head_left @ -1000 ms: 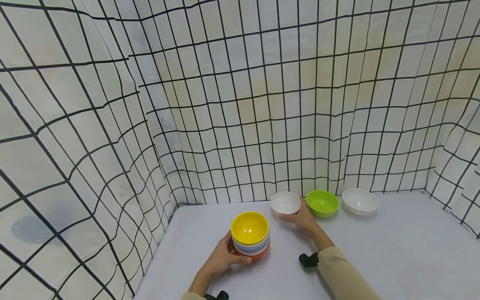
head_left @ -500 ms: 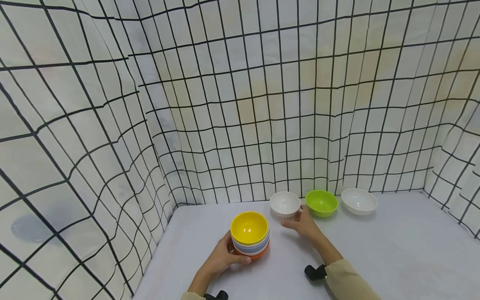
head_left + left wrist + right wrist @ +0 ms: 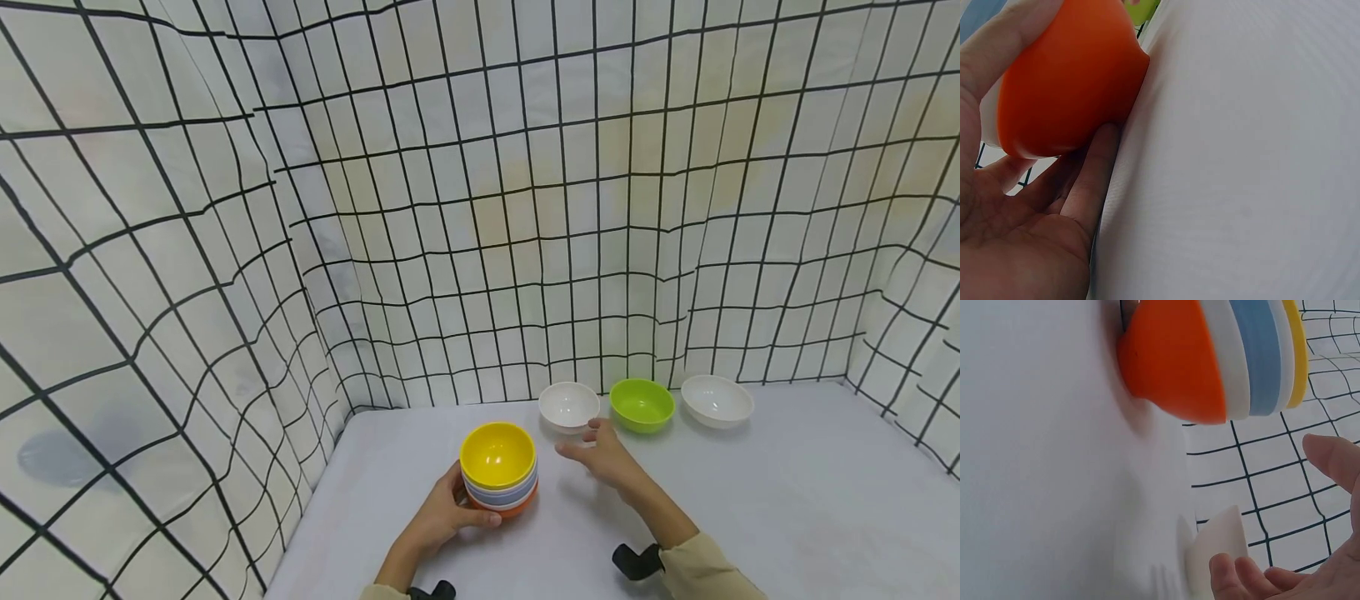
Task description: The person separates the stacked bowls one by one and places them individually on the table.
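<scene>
A pale wall (image 3: 480, 200) ruled with dark grid lines fills most of your head view, running off its top and sides. Below it, your white table (image 3: 810, 500) is cut off at the bottom edge.

The stack of bowls (image 3: 499, 468) is on the table, left of the loose bowls; from above, you see mainly the top one, yellow inside. Your right wrist view shows orange lowest, then white, blue, white and yellow.

Your left hand (image 3: 448, 518) curls around the orange bowl (image 3: 1072, 81), thumb on the near side; the bowl covers some fingertips, and you cannot tell whether its foot sits fully on the table.

Your right hand (image 3: 609, 460) is spread, holding nothing, just beside the left white bowl (image 3: 568, 407). In your right wrist view its fingertips hide part of that bowl, so contact is unclear.

The right white bowl (image 3: 717, 401) and, between the two, the green bowl (image 3: 642, 406) stand near the wall; your left wrist view catches only a sliver of green at its top edge.
</scene>
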The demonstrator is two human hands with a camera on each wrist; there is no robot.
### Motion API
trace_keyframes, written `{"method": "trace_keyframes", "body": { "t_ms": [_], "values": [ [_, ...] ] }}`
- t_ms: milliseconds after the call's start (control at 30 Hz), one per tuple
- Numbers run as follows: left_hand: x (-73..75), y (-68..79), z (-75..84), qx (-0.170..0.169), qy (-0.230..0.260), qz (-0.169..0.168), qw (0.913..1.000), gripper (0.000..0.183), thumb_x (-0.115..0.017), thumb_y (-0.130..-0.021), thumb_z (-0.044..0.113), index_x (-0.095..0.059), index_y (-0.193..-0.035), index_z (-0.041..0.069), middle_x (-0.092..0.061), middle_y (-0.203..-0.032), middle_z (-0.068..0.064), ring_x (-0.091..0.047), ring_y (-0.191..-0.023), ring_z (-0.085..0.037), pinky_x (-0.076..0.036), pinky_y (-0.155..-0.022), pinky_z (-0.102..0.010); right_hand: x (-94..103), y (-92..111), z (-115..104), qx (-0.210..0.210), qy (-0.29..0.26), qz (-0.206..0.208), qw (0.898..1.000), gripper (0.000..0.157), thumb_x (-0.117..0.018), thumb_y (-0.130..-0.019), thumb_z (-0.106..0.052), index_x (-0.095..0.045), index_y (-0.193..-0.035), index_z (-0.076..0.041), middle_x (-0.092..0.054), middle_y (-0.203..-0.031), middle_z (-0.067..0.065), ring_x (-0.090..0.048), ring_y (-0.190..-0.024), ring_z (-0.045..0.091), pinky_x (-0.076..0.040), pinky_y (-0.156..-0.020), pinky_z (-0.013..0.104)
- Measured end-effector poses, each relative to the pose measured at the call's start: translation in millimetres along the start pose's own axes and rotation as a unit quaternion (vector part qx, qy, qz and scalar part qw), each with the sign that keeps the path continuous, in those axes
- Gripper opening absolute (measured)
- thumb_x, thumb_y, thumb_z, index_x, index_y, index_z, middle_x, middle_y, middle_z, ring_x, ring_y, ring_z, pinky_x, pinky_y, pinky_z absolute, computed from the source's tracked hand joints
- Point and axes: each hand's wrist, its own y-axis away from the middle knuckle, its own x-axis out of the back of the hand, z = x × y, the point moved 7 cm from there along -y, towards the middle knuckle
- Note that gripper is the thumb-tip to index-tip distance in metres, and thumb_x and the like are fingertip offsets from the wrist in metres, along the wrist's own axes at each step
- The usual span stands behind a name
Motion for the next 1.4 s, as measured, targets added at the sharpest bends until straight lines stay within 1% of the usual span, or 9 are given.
{"method": "trace_keyframes", "body": {
  "t_ms": [133, 267, 333, 467, 633, 833, 1100, 1200, 1400],
  "values": [
    [-0.3, -0.1, 0.0, 0.000, -0.001, 0.001, 1.0000, 0.100, -0.094, -0.073, 0.026, -0.038, -0.156, 0.020, -0.049, -0.156, -0.007, -0.045, -0.145, -0.035, -0.034, -0.123, -0.060, -6.5, 10, -16, 0.029, -0.005, -0.016, 0.999, 0.089, -0.077, -0.089, -0.045, -0.030, -0.152, -0.003, -0.046, -0.150, 0.023, -0.055, -0.129, 0.039, -0.051, -0.107, 0.060],
    [-0.1, 0.4, 0.1, -0.002, -0.004, 0.003, 1.0000, 0.100, -0.094, -0.073, 0.025, -0.038, -0.156, 0.020, -0.050, -0.155, -0.008, -0.046, -0.145, -0.035, -0.034, -0.123, -0.060, -18.6, 15, -28, 0.075, -0.010, -0.043, 0.996, 0.085, -0.079, -0.087, -0.047, -0.038, -0.151, -0.010, -0.051, -0.148, 0.013, -0.056, -0.128, 0.031, -0.055, -0.103, 0.056],
    [0.1, 1.0, 0.1, -0.002, -0.005, 0.003, 1.0000, 0.100, -0.094, -0.073, 0.025, -0.038, -0.156, 0.020, -0.050, -0.155, -0.008, -0.047, -0.144, -0.035, -0.035, -0.123, -0.060, -25.3, 17, -34, 0.098, -0.019, -0.060, 0.993, 0.081, -0.080, -0.086, -0.044, -0.040, -0.150, -0.012, -0.051, -0.147, 0.010, -0.055, -0.128, 0.030, -0.055, -0.103, 0.055],
    [0.2, 1.3, 0.0, -0.005, -0.007, 0.002, 1.0000, 0.099, -0.093, -0.074, 0.025, -0.038, -0.156, 0.019, -0.051, -0.155, -0.009, -0.048, -0.143, -0.034, -0.036, -0.122, -0.060, -38.5, 21, -44, 0.138, -0.024, -0.097, 0.985, 0.079, -0.081, -0.086, -0.039, -0.041, -0.149, -0.014, -0.049, -0.149, 0.010, -0.053, -0.129, 0.030, -0.054, -0.105, 0.054],
    [0.0, 0.5, -0.9, -0.009, -0.007, -0.002, 0.9999, 0.097, -0.093, -0.075, 0.025, -0.038, -0.155, 0.019, -0.051, -0.154, -0.008, -0.048, -0.143, -0.034, -0.036, -0.123, -0.059, -54.0, 23, -50, 0.177, -0.017, -0.130, 0.975, 0.086, -0.084, -0.083, -0.037, -0.038, -0.151, -0.011, -0.044, -0.153, 0.012, -0.050, -0.131, 0.033, -0.051, -0.107, 0.058],
    [0.5, 0.5, -0.2, -0.011, -0.010, -0.003, 0.9999, 0.097, -0.093, -0.075, 0.024, -0.039, -0.154, 0.019, -0.051, -0.153, -0.008, -0.049, -0.142, -0.033, -0.038, -0.122, -0.057, -64.6, 23, -53, 0.207, -0.016, -0.131, 0.969, 0.093, -0.088, -0.078, -0.036, -0.036, -0.152, -0.012, -0.046, -0.150, 0.011, -0.051, -0.132, 0.031, -0.046, -0.112, 0.061],
    [-0.1, 1.8, 2.5, -0.016, -0.009, -0.008, 0.9998, 0.094, -0.092, -0.076, 0.021, -0.040, -0.154, 0.019, -0.052, -0.153, -0.006, -0.048, -0.143, -0.032, -0.036, -0.123, -0.057, -75.3, 19, -53, 0.223, -0.029, -0.130, 0.966, 0.109, -0.091, -0.075, -0.038, -0.025, -0.156, -0.007, -0.047, -0.146, 0.012, -0.055, -0.129, 0.027, -0.048, -0.114, 0.054],
    [-0.1, 2.0, 2.3, -0.017, -0.009, -0.009, 0.9998, 0.094, -0.092, -0.077, 0.021, -0.039, -0.154, 0.020, -0.052, -0.153, -0.006, -0.049, -0.142, -0.031, -0.037, -0.122, -0.056, -77.7, 18, -53, 0.228, -0.035, -0.129, 0.964, 0.108, -0.091, -0.074, -0.037, -0.026, -0.156, -0.008, -0.049, -0.146, 0.011, -0.056, -0.128, 0.026, -0.050, -0.113, 0.052],
    [0.0, 2.3, 1.2, -0.017, -0.009, -0.008, 0.9998, 0.094, -0.091, -0.077, 0.022, -0.039, -0.155, 0.021, -0.052, -0.153, -0.005, -0.050, -0.140, -0.030, -0.039, -0.121, -0.055, -78.4, 19, -53, 0.240, -0.035, -0.116, 0.963, 0.100, -0.092, -0.074, -0.038, -0.034, -0.152, -0.011, -0.054, -0.142, 0.007, -0.058, -0.124, 0.024, -0.052, -0.110, 0.050]
  ]
}}
